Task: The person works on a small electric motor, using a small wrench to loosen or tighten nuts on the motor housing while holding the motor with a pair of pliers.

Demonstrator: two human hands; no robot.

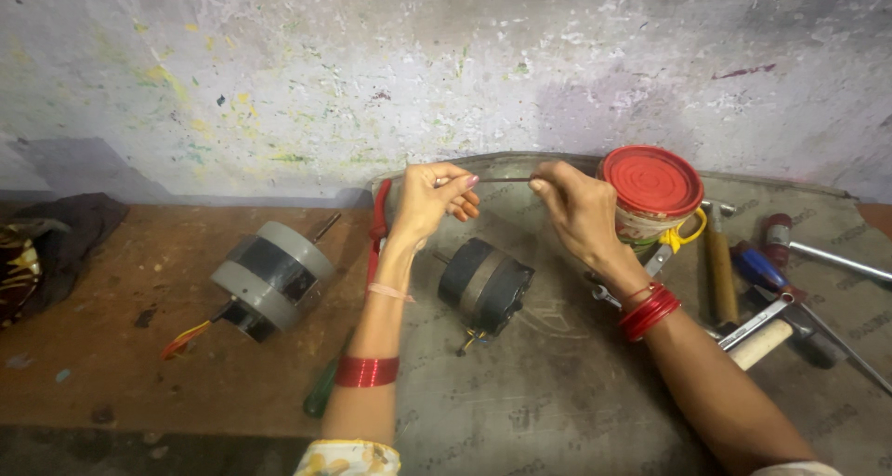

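Paint-flecked plaster wall (279,77) rises behind a worn wooden bench (121,365), partly covered by a grey sheet (557,402). Above that sheet, the left hand (429,200) and right hand (576,207) each pinch one end of a thin dark wire (506,180), stretched level between closed fingertips over a small black motor (485,286). A larger grey motor (269,279) lies well to the left, while a red-lidded tub (652,193), a wooden-handled hammer (720,262) and other tools crowd the right.

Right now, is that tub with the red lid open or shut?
Shut: the red lid sits flat over the whole top of the tub.
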